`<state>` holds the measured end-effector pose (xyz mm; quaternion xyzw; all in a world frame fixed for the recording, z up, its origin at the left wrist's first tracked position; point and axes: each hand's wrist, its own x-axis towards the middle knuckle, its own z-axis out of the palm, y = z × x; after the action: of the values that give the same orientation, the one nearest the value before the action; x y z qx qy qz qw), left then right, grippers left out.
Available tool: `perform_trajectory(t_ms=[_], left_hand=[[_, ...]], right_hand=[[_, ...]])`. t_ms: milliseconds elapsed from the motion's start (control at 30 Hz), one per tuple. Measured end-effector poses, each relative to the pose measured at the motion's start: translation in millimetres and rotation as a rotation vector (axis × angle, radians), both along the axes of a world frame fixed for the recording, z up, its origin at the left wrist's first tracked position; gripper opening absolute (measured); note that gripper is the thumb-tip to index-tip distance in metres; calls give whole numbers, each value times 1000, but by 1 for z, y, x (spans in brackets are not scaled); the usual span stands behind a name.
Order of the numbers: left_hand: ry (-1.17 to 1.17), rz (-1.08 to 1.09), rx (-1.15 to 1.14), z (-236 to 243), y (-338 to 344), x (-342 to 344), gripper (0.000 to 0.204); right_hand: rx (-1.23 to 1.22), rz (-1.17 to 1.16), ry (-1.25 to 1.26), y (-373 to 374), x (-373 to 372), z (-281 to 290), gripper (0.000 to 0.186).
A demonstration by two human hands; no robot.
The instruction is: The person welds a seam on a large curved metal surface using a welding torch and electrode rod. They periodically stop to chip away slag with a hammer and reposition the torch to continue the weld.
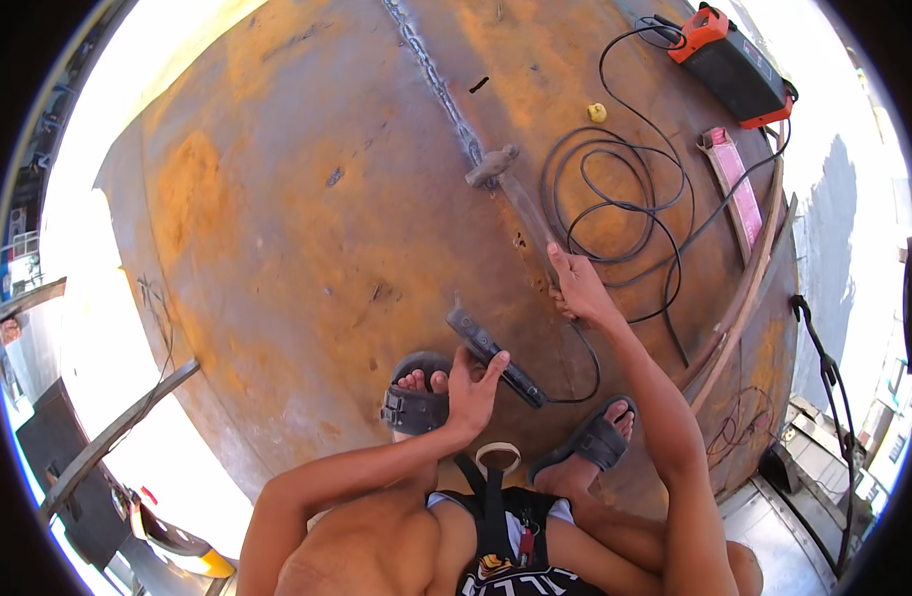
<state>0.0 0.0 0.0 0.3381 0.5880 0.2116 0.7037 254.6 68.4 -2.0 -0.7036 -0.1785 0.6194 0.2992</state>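
Observation:
My right hand (pixel 579 289) is closed round the handle of a hammer (pixel 524 211), whose worn metal head lies over the near end of a rough weld seam (pixel 438 91). The seam runs away from me across a rusty, curved steel surface (pixel 287 258). In my left hand (pixel 472 393) is a black welding electrode holder (pixel 469 331), gripped between thumb and fingers just above my left sandal (pixel 416 407). Its jaw end points away from me, and a black cable leaves its rear end. Whether a rod sits in the jaw is too small to tell.
A black and orange welding machine (pixel 739 77) stands at the far right, with coiled black cable (pixel 593 199) before it. Nearby lie a pink carton (pixel 736 194), a small yellow lump (pixel 597 112) and long wooden strips (pixel 749 288). A chain with a hook (pixel 829 372) hangs at the right edge.

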Motion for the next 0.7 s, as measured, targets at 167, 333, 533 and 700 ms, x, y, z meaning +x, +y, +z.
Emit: perform_trajectory(t_ms=[167,333,533,700], left_hand=[[26,63,65,10,-9,-9,34],[-11,75,133,0,6,5,38],[59,-48,186,-5,52,35,48],[66,-101,181,0,83,65,57]], right_hand=[[62,-53,59,-18,-17,-9,59],[87,-48,-71,1,12,-5,60],[230,100,-643,-1,74,-8,59],[105,332,-1150,5,123,10,49]])
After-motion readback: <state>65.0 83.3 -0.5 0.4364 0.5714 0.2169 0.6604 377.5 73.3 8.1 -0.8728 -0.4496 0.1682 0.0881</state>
